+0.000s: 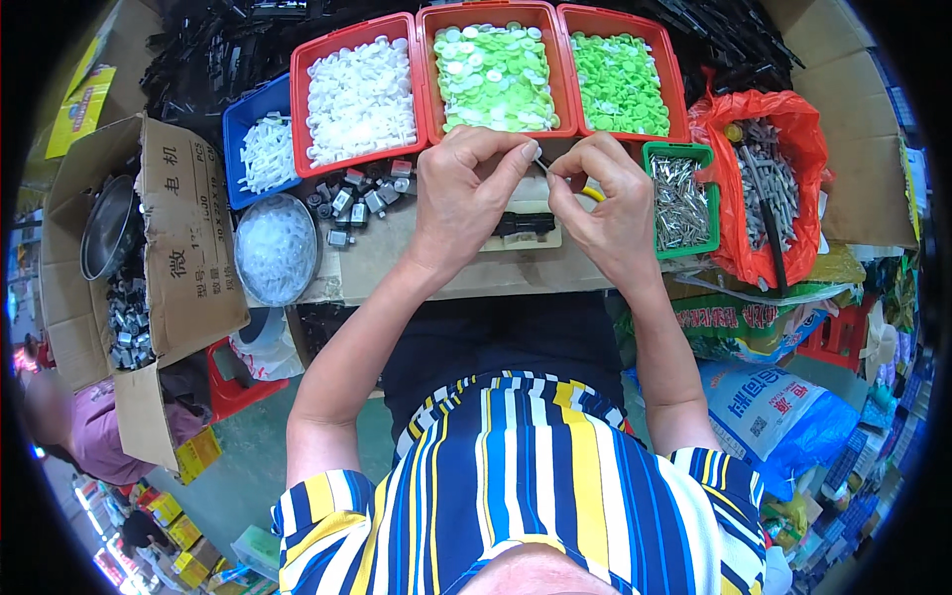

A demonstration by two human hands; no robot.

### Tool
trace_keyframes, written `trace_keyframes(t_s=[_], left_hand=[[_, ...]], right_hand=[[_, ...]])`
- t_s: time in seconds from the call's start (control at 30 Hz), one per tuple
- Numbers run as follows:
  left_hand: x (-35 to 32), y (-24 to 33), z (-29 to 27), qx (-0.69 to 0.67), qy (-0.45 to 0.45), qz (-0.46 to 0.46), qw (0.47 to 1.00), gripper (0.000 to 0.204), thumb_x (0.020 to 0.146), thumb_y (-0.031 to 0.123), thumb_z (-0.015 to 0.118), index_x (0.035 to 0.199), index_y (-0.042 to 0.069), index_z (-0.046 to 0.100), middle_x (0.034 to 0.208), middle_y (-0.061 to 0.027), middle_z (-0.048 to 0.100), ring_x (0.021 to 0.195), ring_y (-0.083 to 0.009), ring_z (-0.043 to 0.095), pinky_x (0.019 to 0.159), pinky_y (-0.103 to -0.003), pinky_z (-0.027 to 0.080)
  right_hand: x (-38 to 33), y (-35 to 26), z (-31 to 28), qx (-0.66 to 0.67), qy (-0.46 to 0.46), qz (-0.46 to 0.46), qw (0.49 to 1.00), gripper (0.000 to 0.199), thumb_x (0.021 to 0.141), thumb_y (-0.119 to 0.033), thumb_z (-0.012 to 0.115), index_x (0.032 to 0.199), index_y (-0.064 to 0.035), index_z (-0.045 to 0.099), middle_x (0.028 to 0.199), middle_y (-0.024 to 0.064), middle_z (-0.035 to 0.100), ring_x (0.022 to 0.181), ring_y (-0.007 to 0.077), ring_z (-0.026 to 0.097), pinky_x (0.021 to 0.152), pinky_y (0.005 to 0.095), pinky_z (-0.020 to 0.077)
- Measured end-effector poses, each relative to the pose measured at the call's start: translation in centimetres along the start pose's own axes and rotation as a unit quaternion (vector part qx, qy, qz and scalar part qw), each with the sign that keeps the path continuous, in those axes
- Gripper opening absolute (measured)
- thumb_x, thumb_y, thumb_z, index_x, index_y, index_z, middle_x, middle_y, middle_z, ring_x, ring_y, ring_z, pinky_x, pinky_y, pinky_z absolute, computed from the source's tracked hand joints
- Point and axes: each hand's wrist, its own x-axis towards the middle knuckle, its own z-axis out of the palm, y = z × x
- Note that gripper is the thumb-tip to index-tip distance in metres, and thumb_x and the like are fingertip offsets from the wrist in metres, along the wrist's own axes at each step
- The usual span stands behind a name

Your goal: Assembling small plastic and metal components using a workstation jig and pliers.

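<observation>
Over the front of the workbench (392, 260), my left hand (458, 198) pinches a small white plastic piece (536, 155) between thumb and forefinger. My right hand (607, 203) is closed in a pinch close beside it, fingertips almost meeting the left ones. What the right fingers grip is too small to make out; a thin dark bit shows between the two hands. Below them, a black plastic part (526, 226) lies on a tan block (547, 240). A yellow tool handle (593, 192) shows partly behind my right fingers.
Red trays hold white pieces (362, 99) and green discs (496, 79). Small motors (359, 203) lie left, near a blue tray (234, 149) and a round bowl (276, 248). A green basket of metal pins (680, 203) and a red bag (764, 188) stand right; a cardboard box (188, 228) left.
</observation>
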Motion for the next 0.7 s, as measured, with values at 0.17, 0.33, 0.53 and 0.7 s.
trace_keyframes(t_s=[0.17, 0.33, 0.53, 0.7], left_hand=[[-0.3, 0.0, 0.2, 0.002, 0.026, 0.019, 0.999, 0.014, 0.087, 0.011, 0.073, 0.094, -0.001, 0.074, 0.083, -0.009, 0.071, 0.076, -0.0143, 0.063, 0.068, -0.028, 0.05], [-0.8, 0.0, 0.1, -0.022, 0.052, 0.02, 0.998, 0.011, 0.084, 0.009, 0.073, 0.09, 0.0, 0.074, 0.082, -0.0106, 0.072, 0.076, -0.0202, 0.063, 0.069, -0.032, 0.05], [-1.5, -0.5, -0.6, 0.095, 0.08, 0.165, 0.979, 0.011, 0.083, 0.007, 0.073, 0.091, 0.0, 0.073, 0.085, -0.0112, 0.071, 0.077, -0.0232, 0.063, 0.07, -0.033, 0.05], [-2.6, -0.8, -1.6, -0.097, -0.033, -0.053, 0.993, 0.013, 0.091, 0.008, 0.07, 0.1, -0.001, 0.073, 0.088, -0.0045, 0.071, 0.08, -0.008, 0.063, 0.071, -0.025, 0.051]], right_hand=[[0.0, -0.5, -0.2, 0.015, -0.011, 0.003, 1.0, 0.006, 0.075, 0.002, 0.067, 0.079, 0.0014, 0.062, 0.078, 0.0093, 0.06, 0.067, 0.0206, 0.062, 0.061, 0.0318, 0.0489], [0.1, -0.8, 0.1, 0.015, -0.035, 0.015, 0.999, 0.007, 0.075, 0.005, 0.065, 0.081, 0.0031, 0.062, 0.079, 0.0087, 0.059, 0.071, 0.0184, 0.061, 0.064, 0.0299, 0.049], [0.3, -1.3, 0.5, 0.024, -0.064, 0.024, 0.997, 0.006, 0.076, 0.003, 0.064, 0.081, 0.0036, 0.061, 0.079, 0.009, 0.058, 0.071, 0.0179, 0.06, 0.065, 0.0295, 0.0487], [1.1, -1.0, -0.3, 0.074, -0.141, 0.037, 0.987, 0.007, 0.077, -0.001, 0.066, 0.079, 0.0037, 0.061, 0.076, 0.0104, 0.058, 0.068, 0.0184, 0.061, 0.064, 0.0316, 0.0491]])
